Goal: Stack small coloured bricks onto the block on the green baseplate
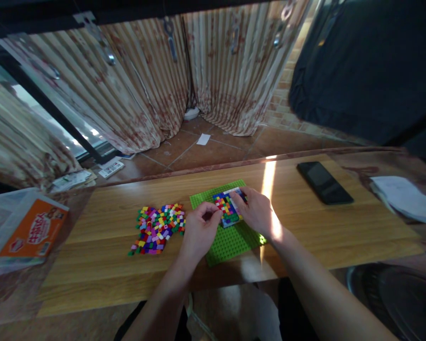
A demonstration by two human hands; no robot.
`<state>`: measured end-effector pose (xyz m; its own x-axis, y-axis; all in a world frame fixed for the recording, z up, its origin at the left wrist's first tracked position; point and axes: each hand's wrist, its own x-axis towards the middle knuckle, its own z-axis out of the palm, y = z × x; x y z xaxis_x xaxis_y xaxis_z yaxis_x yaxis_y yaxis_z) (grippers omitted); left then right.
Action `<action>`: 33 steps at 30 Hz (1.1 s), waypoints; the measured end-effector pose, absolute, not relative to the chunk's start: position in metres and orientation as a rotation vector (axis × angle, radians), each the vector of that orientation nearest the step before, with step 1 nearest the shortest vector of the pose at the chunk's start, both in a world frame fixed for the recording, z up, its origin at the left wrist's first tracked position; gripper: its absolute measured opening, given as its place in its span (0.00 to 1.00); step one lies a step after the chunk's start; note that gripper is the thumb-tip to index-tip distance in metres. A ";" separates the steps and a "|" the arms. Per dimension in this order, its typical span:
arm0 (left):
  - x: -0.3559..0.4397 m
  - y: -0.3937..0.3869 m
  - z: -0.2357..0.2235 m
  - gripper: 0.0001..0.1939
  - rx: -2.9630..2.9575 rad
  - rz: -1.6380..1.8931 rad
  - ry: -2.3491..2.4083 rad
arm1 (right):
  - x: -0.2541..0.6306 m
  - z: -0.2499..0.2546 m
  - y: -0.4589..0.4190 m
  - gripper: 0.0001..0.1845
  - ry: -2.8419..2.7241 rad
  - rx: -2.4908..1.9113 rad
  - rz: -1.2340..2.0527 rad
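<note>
A small panel of colourful toy bricks [230, 214], mostly blue with red, yellow, green and white, rests on the green studded baseplate [229, 244]. At its left edge is my left hand [204, 226], thumb and forefinger pinched together; whatever may be between the tips is too small to make out. My right hand [254, 210] grips the panel's right side, the thumb over its top and the fingers along its far edge, covering part of it. Left of the baseplate lies a loose pile of tiny bricks [158, 228] in many colours.
The wooden table [110, 265] carries a black phone [324, 182] at the right. White papers [408, 198] lie beyond the right end. A clear plastic box [12, 208] with an orange label [35, 228] stands at the left. Patterned curtains [138, 85] hang behind.
</note>
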<state>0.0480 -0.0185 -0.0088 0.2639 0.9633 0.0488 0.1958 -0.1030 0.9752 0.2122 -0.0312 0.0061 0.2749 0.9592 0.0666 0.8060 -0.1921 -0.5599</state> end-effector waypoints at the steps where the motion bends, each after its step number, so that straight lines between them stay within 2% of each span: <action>1: 0.049 -0.018 -0.009 0.04 1.504 0.962 1.115 | 0.212 0.006 -0.031 0.22 -1.585 -2.059 0.407; 15: 0.056 -0.018 -0.011 0.05 1.232 0.978 1.134 | 0.210 -0.001 -0.032 0.22 -1.600 -2.074 0.318; 19: 0.058 -0.018 -0.015 0.05 1.224 0.995 1.111 | 0.212 -0.009 -0.031 0.26 -1.624 -2.023 0.277; 33: 0.052 -0.013 -0.013 0.06 0.963 0.958 1.023 | 0.214 -0.004 -0.032 0.25 -1.619 -2.073 0.361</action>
<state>0.0525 -0.0132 -0.0132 0.2330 0.9434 -0.2360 -0.1741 0.2792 0.9443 0.2142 -0.0315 -0.0035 0.2646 0.9605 0.0856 0.8334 -0.1831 -0.5215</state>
